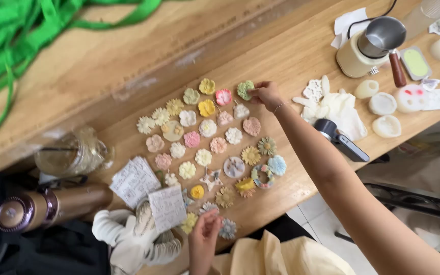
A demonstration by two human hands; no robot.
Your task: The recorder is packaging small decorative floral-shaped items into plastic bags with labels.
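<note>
Several small moulded flower pieces (207,128) in pink, yellow, white, green and blue lie in loose rows on the wooden table (291,56). My right hand (266,94) reaches across to the far end of the rows. Its fingertips pinch a green flower piece (245,89) beside a pink one (223,97). My left hand (204,231) is at the table's near edge. Its fingers are closed on a small pale flower piece (209,207), between a yellow flower (189,222) and a grey-blue flower (227,229).
Right of the flowers lie white silicone moulds (386,126), a black hand-held device (340,139) and a small cream pot with a wooden handle (375,45). At the left are a glass jar (72,153), a bronze bottle (42,206), paper notes (134,181), a white soft toy (123,239) and green straps (11,40).
</note>
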